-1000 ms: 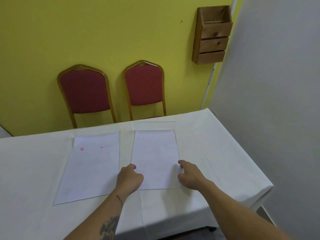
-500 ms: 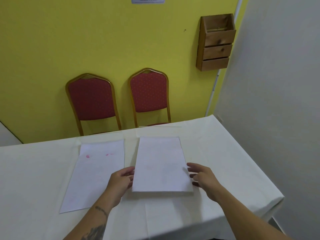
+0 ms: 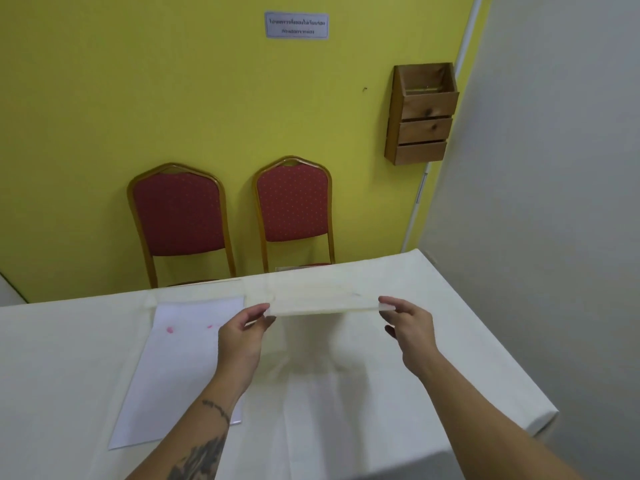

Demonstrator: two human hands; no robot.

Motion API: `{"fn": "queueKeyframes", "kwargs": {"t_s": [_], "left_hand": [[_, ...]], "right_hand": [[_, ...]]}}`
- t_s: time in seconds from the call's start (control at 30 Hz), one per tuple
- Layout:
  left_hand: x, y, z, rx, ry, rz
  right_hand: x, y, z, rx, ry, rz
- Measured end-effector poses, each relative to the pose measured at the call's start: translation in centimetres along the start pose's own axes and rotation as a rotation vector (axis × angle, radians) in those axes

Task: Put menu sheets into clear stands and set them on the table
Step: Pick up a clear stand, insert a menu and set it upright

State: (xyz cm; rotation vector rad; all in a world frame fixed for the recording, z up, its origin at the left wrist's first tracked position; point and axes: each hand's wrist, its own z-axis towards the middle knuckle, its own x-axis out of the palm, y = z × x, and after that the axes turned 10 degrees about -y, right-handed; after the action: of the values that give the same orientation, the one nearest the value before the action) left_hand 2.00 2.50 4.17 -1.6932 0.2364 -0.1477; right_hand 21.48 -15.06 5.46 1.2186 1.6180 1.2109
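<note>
My left hand (image 3: 242,336) and my right hand (image 3: 410,332) pinch the two near corners of the right menu sheet (image 3: 322,296) and hold it in the air above the white-clothed table (image 3: 415,393). It lies nearly level, so I see it almost edge-on; it looks pale and partly see-through, with a clear rim at its far edge. I cannot tell whether it sits in a clear stand. A second white sheet (image 3: 183,368) with two pink marks lies flat to the left, its near edge glossy.
Two red padded chairs (image 3: 178,216) (image 3: 294,206) stand behind the table against the yellow wall. A wooden wall holder (image 3: 420,114) hangs at the upper right, with a small sign (image 3: 296,26) above. A grey wall (image 3: 554,202) runs close along the table's right edge.
Both hands gripped the right sheet's near corners and lifted it off the cloth, tilting it almost level. The left sheet stayed put. My view tilted upward.
</note>
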Motion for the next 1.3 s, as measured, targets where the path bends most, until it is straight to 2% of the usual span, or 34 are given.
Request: {"fn": "queueKeyframes", "kwargs": {"t_s": [0.17,0.4,0.67,0.93,1.3], "left_hand": [[1.9,-4.5,1.6,0.112,-0.039,-0.056],[2.5,-7.3,3.8,0.109,0.017,-0.088],[2.7,-6.2,4.2,-0.019,0.039,-0.119],[2.5,-6.6,4.7,-0.05,0.09,-0.155],[1.6,-6.2,2.8,0.108,0.009,0.001]], "right_hand": [[1.7,4.8,1.3,-0.065,-0.061,0.111],[2.2,7.8,2.4,-0.114,0.064,0.075],[1.4,6.8,2.5,-0.091,0.143,0.056],[1.5,5.8,2.6,-0.183,0.132,0.024],[1.4,4.8,3.2,-0.268,0.166,-0.022]]}}
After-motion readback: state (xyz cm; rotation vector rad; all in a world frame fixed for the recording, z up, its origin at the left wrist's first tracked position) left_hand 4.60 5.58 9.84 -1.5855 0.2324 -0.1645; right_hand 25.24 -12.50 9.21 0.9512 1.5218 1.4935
